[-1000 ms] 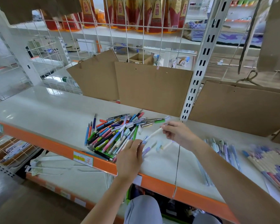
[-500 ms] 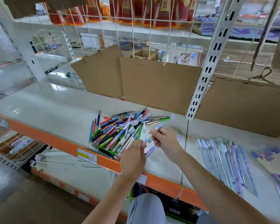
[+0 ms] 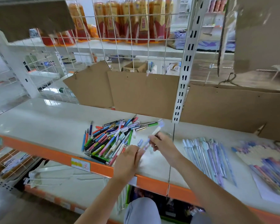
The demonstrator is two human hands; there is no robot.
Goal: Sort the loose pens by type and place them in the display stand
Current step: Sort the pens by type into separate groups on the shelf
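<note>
A mixed pile of loose pens (image 3: 111, 139) in many colours lies on the white shelf (image 3: 44, 125). My right hand (image 3: 162, 143) grips a few pale pens (image 3: 153, 135) lifted just right of the pile, their caps pointing up and back. My left hand (image 3: 128, 160) rests at the pile's near right edge, fingers curled on the ends of some pens there; motion blur hides the exact hold. To the right lie a sorted row of pastel blue and lilac pens (image 3: 205, 154) and a second fan of cream and purple pens (image 3: 265, 160).
Brown cardboard sheets (image 3: 142, 92) lean against the wire grid at the shelf's back. A white perforated upright (image 3: 183, 84) rises behind the pile. The shelf's orange front edge (image 3: 55, 155) carries a price label. Red packages (image 3: 120, 21) stand on the upper shelf.
My right hand has drawn back from the pile toward me with the pale pens, then lifted them slightly. My left hand stays at the pile's near edge. The view has shifted left.
</note>
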